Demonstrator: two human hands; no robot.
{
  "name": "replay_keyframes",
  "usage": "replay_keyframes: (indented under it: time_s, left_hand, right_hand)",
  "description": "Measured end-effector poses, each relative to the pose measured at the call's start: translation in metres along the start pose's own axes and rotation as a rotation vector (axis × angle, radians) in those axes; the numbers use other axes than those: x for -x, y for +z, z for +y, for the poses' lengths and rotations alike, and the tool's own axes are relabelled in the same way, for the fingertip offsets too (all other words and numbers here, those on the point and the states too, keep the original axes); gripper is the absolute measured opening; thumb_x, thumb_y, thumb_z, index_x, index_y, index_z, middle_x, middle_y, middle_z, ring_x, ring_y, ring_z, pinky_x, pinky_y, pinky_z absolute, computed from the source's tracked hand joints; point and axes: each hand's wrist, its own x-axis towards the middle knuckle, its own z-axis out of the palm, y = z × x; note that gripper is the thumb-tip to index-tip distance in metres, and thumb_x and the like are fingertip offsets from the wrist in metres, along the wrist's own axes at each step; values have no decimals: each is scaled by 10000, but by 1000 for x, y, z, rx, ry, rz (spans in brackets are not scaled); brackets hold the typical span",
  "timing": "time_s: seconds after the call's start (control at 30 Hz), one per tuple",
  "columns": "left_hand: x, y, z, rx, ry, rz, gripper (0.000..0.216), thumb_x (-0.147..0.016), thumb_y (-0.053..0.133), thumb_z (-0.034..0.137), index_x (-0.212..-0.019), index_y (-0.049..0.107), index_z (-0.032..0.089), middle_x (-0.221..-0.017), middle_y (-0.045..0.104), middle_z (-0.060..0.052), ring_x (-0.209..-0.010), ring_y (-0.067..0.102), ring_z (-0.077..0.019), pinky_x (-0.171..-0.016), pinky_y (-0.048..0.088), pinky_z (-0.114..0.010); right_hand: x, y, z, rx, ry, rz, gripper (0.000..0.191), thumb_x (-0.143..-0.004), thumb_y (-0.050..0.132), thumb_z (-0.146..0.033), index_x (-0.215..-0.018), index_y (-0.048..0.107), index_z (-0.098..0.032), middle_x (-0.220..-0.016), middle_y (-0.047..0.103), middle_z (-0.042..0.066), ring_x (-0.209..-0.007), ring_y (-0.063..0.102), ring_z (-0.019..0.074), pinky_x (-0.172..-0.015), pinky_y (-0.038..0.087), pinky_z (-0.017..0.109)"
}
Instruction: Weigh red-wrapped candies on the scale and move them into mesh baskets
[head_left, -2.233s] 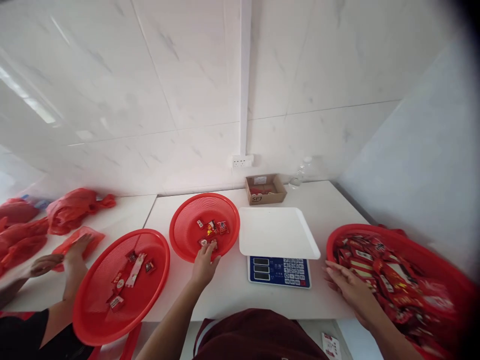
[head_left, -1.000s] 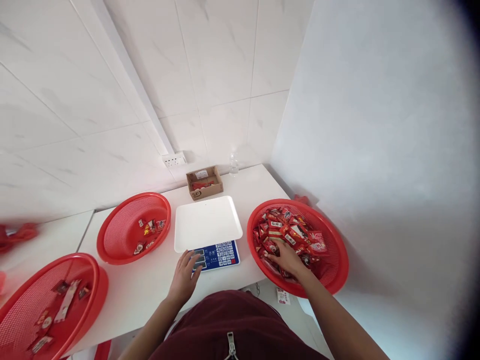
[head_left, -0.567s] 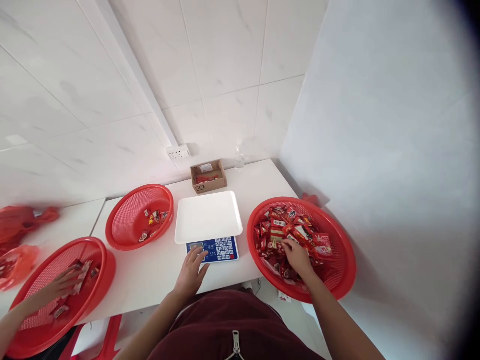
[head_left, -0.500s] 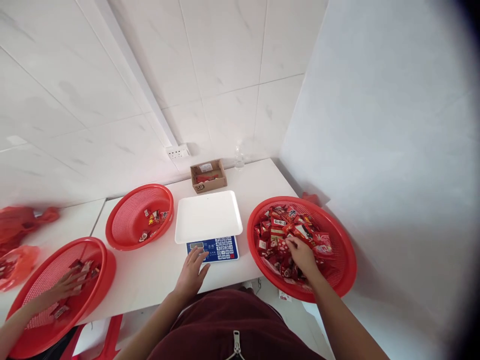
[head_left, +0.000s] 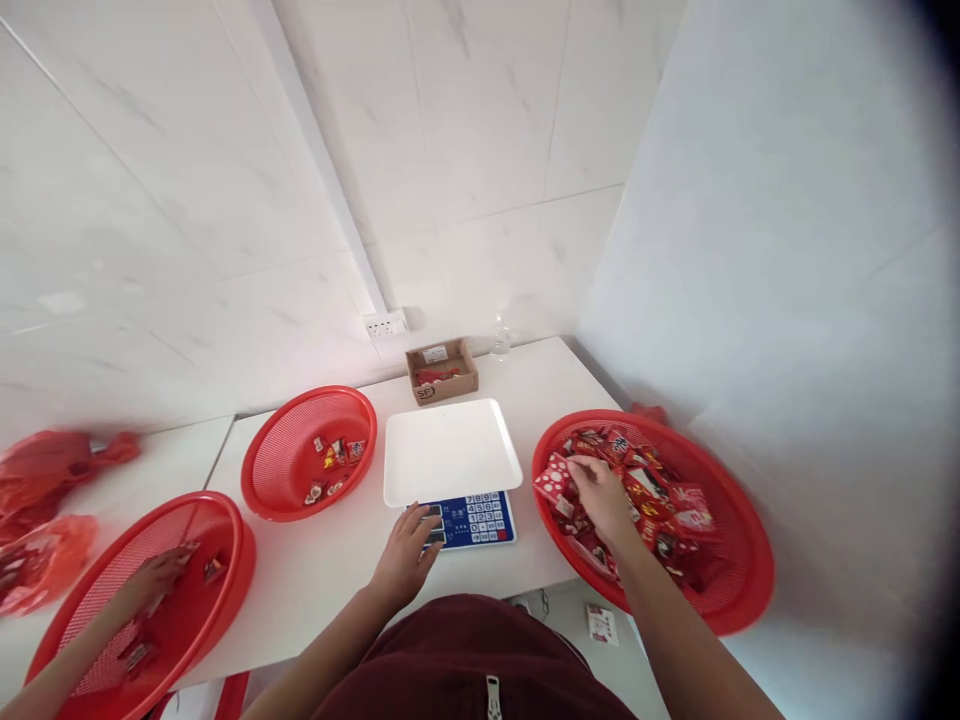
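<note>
My right hand [head_left: 600, 497] is in the red basket [head_left: 739, 600] on the right, which is full of small red packets. Its fingers are closed on a red packet with white dots [head_left: 553, 477], held at the basket's left rim. My left hand [head_left: 407, 557] lies flat on the white table, fingers spread, with its fingertips on the blue keypad of the weighing scale [head_left: 465, 518]. The scale's white pan [head_left: 448, 451] is bare. Beyond my left hand stands a second red basket [head_left: 277, 470] holding a few packets.
A third red basket [head_left: 217, 590] sits at the lower left, with another person's hand [head_left: 154, 580] reaching into it. Red plastic bags [head_left: 45, 500] lie at the far left. A small cardboard box [head_left: 442, 372] and a clear bottle [head_left: 500, 340] stand by the wall.
My right hand has closed on a dotted packet and lifted it toward the basket's left rim. My left hand stays at the scale's keypad. The view has shifted slightly.
</note>
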Motion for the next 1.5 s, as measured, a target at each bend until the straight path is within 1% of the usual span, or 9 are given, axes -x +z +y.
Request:
replay_keyframes:
  time_s: [0.23, 0.5, 0.67, 0.9, 1.0, 1.13, 1.23, 1.37, 1.5]
  left_hand:
    - [29, -12, -50, -30, -56, 71, 320, -853, 511, 257, -1164, 585, 252, -1270, 582, -86, -1266, 461, -279, -1013, 440, -511]
    - [40, -15, -72, -28, -109, 47, 324, -857, 503, 267, -1168, 592, 251, -1268, 588, -87, -1272, 456, -296, -1004, 447, -520]
    - [33, -11, -75, -22, -92, 75, 317, -853, 507, 268, -1157, 598, 260, -1265, 589, -86, -1273, 456, -292, -1002, 448, -522]
    - [25, -3, -79, -16, -38, 78, 317, -859, 492, 298, -1148, 611, 241, -1231, 609, -96, -1244, 485, -303, -985, 462, -518]
    - [19, 1, -78, -5, -12, 87, 314, -864, 482, 311, -1145, 612, 255, -1221, 617, -86, -1230, 499, -297, -978, 466, -520]
    - [10, 1, -74, -5, 14, 85, 312, -867, 480, 317, -1144, 610, 257, -1225, 616, -73, -1239, 491, -286, -990, 461, -506]
    - [5, 1, -71, -9, 35, 85, 309, -868, 478, 322, -1136, 613, 248, -1221, 617, -79, -1239, 490, -288, -991, 460, -503]
    - [2, 2, -68, -8, 41, 85, 306, -872, 477, 327, -1135, 612, 250, -1222, 615, -80, -1240, 485, -287, -988, 462, -496]
    - [6, 1, -68, -11, 38, 71, 310, -872, 477, 334, -1141, 610, 257, -1222, 614, -77, -1245, 481, -287, -984, 466, -496]
  right_hand:
    - [-3, 128, -59, -286, 149, -328, 284, -747, 552, -419, -957, 595, -233, -878, 664, 26, -691, 637, 162, -707, 532, 321]
    - [5, 159, -81, -829, 368, -529, 389, -744, 617, -432, -1095, 532, -289, -1151, 613, 56, -1001, 613, 177, -827, 549, 351]
    - [-8, 137, -59, -730, 283, -417, 462, -736, 592, -513, -1146, 516, -314, -1291, 544, 46, -1136, 553, 196, -857, 547, 373]
    - [-8, 23, 39, -61, 201, -31, 418, -742, 541, -451, -1080, 593, -210, -1077, 664, 87, -1035, 611, 241, -916, 480, 389]
    - [11, -11, 83, 355, 226, -99, 463, -718, 560, -389, -1132, 589, -183, -1144, 635, 129, -1119, 565, 283, -969, 417, 433]
    - [30, -15, 111, 682, 277, -216, 702, -660, 630, -384, -1305, 482, -148, -1409, 415, 196, -1259, 436, 338, -986, 364, 478]
    - [29, -9, 109, 678, 262, -159, 617, -661, 608, -310, -1263, 529, -197, -1361, 479, 151, -1179, 509, 305, -954, 385, 449]
    - [18, -18, 100, 487, 212, -55, 317, -668, 475, -180, -918, 668, -194, -973, 685, 79, -952, 620, 224, -868, 445, 345]
    - [17, -35, 94, 335, 295, 75, 305, -701, 454, -280, -922, 650, -204, -750, 687, 39, -667, 630, 208, -631, 490, 329]
